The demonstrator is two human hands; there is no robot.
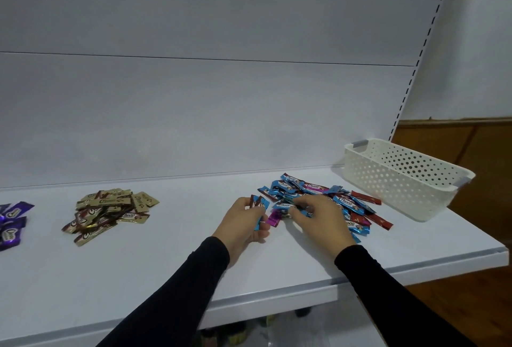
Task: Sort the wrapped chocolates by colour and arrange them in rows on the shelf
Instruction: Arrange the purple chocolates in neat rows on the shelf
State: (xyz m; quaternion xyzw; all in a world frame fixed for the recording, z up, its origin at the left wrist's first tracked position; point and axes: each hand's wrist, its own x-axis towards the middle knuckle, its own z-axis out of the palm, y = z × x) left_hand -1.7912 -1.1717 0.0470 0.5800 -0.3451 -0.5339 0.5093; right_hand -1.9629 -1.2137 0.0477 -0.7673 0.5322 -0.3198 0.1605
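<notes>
Blue foil-wrapped chocolates sit pinched in the left hand; the right hand fingers the mixed pile.

Shelf is looking plain white. Mixed pile under the right hand is showing mostly bright blue wrappers plus some red and magenta. Left hand is holding blue and brown ones. Further left of it, gold-and-brown pile, then purple ones. Basket right of the hands is cream with dotted holes. Sleeves are black.
</notes>
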